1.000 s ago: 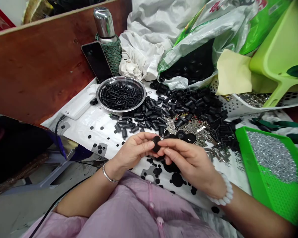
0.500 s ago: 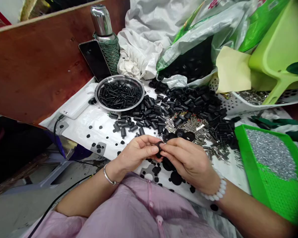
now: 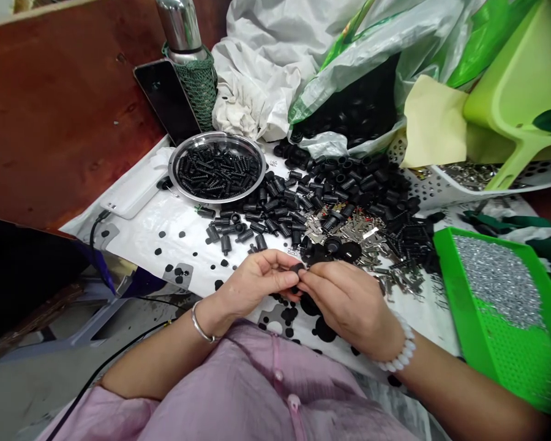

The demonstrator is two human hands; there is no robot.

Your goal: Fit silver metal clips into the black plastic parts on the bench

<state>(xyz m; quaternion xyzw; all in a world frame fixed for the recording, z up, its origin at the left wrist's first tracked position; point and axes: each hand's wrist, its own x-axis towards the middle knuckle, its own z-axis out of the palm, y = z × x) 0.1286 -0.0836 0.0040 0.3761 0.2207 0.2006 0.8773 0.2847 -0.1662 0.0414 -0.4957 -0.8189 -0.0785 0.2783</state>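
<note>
Background: a reddish-brown wooden board stands along the far edge of the counter, which is covered in white plastic sheeting. A steel flask in a green net sleeve and a phone lean against the board, beside a crumpled white plastic bag.

Left hand: the left hand, with a metal bangle at its wrist, pinches the small black rubber piece between its fingertips.

Right hand: the right hand, with a white bead bracelet, closes on the same piece from the other side, its fingers curled and pressed inward. Part of the piece is hidden by the fingers.

Held piece: it sits between both hands, above the counter and towards its near edge, in front of a pink blouse.

Nearby: black rubber sleeves and silver metal clips lie in loose heaps just beyond the hands. A steel dish holds ribbed black parts. A green tray of tiny silver parts sits at the right edge.

Risk: a slip of the pinch could drop the piece among similar black bits, or over the near edge. A stray right forearm could jolt the tray and scatter its silver parts.
</note>
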